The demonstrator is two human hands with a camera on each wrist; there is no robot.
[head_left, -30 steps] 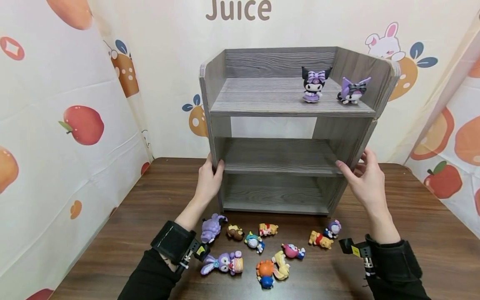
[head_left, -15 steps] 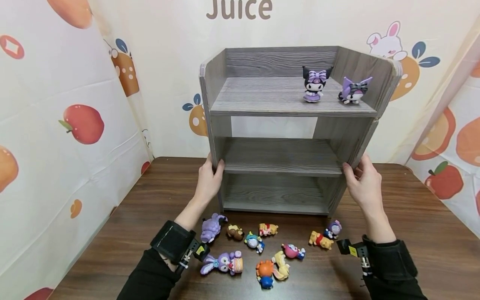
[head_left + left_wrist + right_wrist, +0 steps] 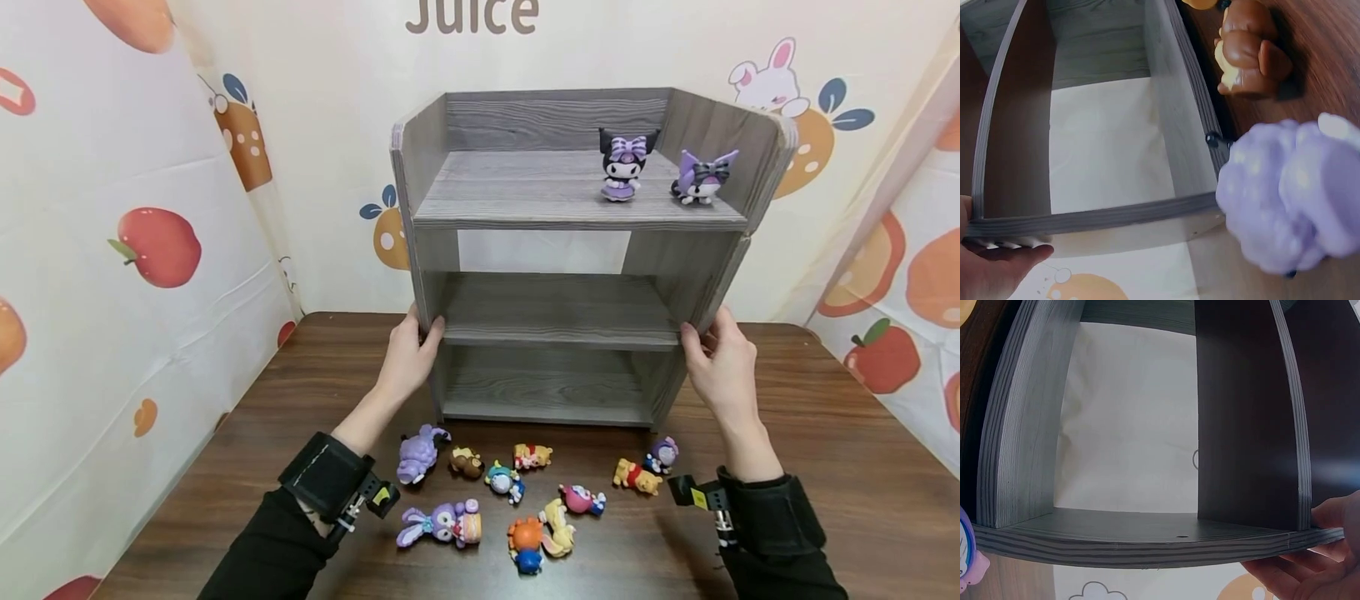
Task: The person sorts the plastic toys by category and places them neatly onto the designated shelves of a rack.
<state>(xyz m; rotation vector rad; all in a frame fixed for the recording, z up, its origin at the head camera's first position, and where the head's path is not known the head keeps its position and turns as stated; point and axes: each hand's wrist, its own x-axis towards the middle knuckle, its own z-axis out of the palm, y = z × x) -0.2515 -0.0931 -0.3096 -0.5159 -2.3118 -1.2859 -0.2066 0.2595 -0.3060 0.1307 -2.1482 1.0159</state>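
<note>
Shelf unit (image 3: pixel 558 308) upright on counter (image 3: pixel 285 408). Head view: right hand (image 3: pixel 723 367) nearer right side panel (image 3: pixel 678 262) than one second ago, thumb-finger gap narrower, grip now closed round panel. Left hand (image 3: pixel 408 357): grip likewise closed, on left side panel (image 3: pixel 437 250), as before. Figurines (image 3: pixel 622 171) on top board, toys (image 3: pixel 442 523) lying in front, both undisturbed. Left wrist view: fingers against panel's outer face. Right wrist view: thumb inside, fingers outside. Judgement: unit held from both sides, better steadied.

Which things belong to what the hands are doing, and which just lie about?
In the job:
gray shelf unit, gripped by
left hand,
right hand

Untouched, likely just about:
black-eared figure
purple-eared figure
long-eared toy
other small toys
</note>
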